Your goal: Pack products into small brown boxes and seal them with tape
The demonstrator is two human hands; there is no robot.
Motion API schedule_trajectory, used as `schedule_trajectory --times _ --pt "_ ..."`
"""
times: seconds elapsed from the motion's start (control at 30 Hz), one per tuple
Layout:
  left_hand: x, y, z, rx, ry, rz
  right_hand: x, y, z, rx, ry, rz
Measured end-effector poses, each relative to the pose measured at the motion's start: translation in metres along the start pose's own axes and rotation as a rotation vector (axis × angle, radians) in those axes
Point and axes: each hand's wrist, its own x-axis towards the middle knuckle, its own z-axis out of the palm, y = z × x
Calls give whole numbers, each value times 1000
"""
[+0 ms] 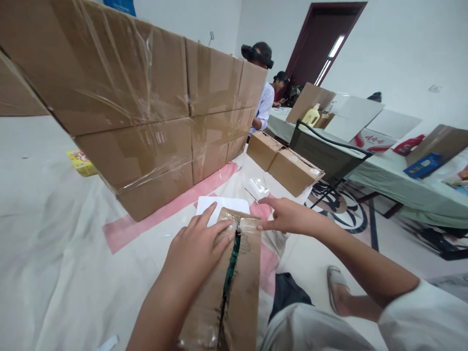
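A small cardboard box (241,287) rests on my lap, its two top flaps nearly shut with a dark green gap between them. My left hand (195,246) lies flat on the left flap, fingers stretched out and pressing it down. My right hand (287,217) reaches across the far end of the right flap, fingers extended and touching its taped edge. A white tape dispenser (258,188) lies on the cloth just beyond my right hand. A white sheet (223,204) lies under the box's far end.
A large taped cardboard carton (146,112) stands close on the left. Two small closed boxes (283,163) lie further back, beside a black chair (325,153). Tables with bottles and boxes (402,165) line the right. Two people sit near the doorway. A yellow packet (82,162) lies far left.
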Motion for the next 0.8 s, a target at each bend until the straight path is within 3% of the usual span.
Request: schedule_trajectory --times 0.17,0.33,0.4,0.5,0.63,0.8 --pt "-14 13 1 73 14 4 -5 65 30 13 -58 172" --pt "-38 68 31 200 -7 69 5 105 79 106 2 128" --pt "-43 83 43 256 -59 93 13 106 88 163 36 77" --pt "-49 83 43 332 -109 81 31 98 92 243 113 -33" --pt "-63 61 16 422 -154 49 71 80 95 327 188 -166" --pt "-74 44 -9 410 -244 -70 117 56 106 321 239 -82"
